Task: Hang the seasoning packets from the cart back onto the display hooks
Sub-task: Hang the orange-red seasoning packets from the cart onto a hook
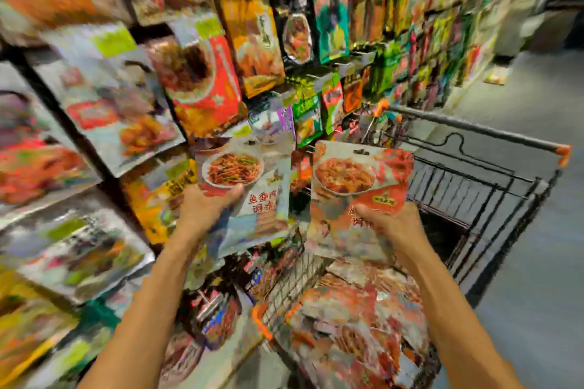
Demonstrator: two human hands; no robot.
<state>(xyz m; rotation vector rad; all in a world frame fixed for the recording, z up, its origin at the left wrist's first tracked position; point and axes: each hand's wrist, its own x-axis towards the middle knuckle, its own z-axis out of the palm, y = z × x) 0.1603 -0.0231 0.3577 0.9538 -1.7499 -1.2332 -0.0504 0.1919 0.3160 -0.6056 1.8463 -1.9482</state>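
My left hand (pixel 205 208) grips a pale seasoning packet (pixel 252 186) with a dish of red shreds printed on it, thumb over its lower left front. My right hand (pixel 388 224) grips an orange-red seasoning packet (pixel 360 180) by its lower edge, hang hole at the top. Both packets are held upright, side by side, above the cart (pixel 474 186). More packets (pixel 354 322) lie heaped in the cart's near end. The display (pixel 202 79) of hanging packets fills the left side; its hooks are hidden behind the packets. The picture is blurred.
The wire cart's far section (pixel 442 230) holds nothing that I can see. Rows of hung packets (pixel 395 41) run along the aisle towards the back. Grey floor (pixel 537 278) lies to the right of the cart.
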